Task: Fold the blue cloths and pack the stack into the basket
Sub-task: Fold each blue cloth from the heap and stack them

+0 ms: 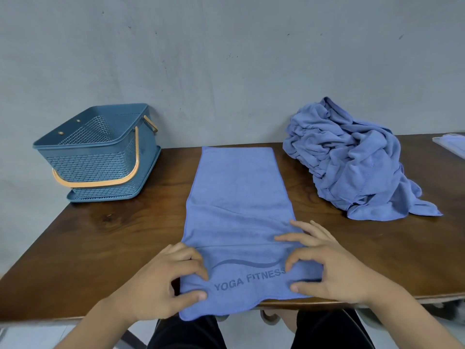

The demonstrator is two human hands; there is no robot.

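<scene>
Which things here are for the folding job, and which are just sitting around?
For the job: flat blue cloth printed YOGA FITNESS, pinched by left hand and right hand; crumpled pile of blue cloths; blue plastic lattice basket with orange handle.
Just lying about: pale flat packet at far right; blue tray under the basket.

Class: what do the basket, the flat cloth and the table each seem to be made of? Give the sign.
The basket: likely moulded plastic, matte blue; perforated lattice walls. The flat cloth: probably microfibre towelling, soft matte nap; stitched hem. The table: looks like dark wood or veneer, semi-gloss; visible grain and sheen.
</scene>
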